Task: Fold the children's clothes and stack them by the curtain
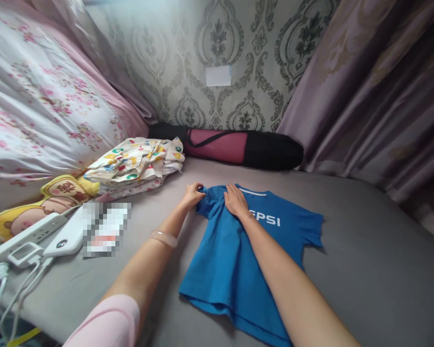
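Note:
A blue T-shirt (220,260) with white lettering lies spread on the grey bed sheet (369,250), its collar toward the wall and its hem toward me. My left hand (194,194) pinches the end of the left sleeve, fingers closed on the cloth. Flat on the upper chest, beside the collar and partly over the lettering, rests my right hand (236,200) with its fingers stretched out. Folds run down the shirt from between the hands. The right sleeve lies loose on the sheet.
Folded patterned cloth (137,164) is stacked at the back left. A pink and black bag (224,147) lies along the wall. At the left are a yellow cushion (39,207), a power strip (39,231), a white power bank (67,238) and cables. Curtains hang at both sides.

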Demonstrator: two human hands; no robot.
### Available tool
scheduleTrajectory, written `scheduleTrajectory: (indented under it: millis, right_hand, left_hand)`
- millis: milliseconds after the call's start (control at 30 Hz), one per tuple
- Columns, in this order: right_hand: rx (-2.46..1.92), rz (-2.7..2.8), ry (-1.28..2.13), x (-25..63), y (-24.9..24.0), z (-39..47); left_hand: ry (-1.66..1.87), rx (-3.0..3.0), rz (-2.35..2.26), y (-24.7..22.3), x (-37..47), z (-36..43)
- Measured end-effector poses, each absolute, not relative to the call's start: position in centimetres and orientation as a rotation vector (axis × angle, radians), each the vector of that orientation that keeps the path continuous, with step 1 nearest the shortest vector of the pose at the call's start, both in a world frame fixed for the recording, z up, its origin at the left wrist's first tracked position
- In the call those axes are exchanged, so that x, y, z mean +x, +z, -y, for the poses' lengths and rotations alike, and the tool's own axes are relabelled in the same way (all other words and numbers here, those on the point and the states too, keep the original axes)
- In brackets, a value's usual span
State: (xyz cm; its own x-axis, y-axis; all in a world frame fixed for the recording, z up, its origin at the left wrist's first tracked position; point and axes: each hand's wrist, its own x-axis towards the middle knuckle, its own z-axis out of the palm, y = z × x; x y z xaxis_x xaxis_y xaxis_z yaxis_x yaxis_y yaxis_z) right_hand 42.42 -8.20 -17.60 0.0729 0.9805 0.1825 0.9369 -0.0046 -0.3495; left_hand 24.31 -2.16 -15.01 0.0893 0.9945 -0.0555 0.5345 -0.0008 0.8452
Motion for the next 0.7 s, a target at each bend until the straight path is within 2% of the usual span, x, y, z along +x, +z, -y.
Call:
scheduleTrajectory:
  millis: [500,700]
  right_hand:
    - [-1.986,1.895,0.169,42.4,-17.5,8.3]
    - [-1.988,1.897,0.151,42.4,-17.7,8.3]
  left_hand:
    - [0.566,1.673,-1.432,-14.5,23.9,1.7]
    - [0.678,1.713,-1.357,-13.9,24.0,1.5]
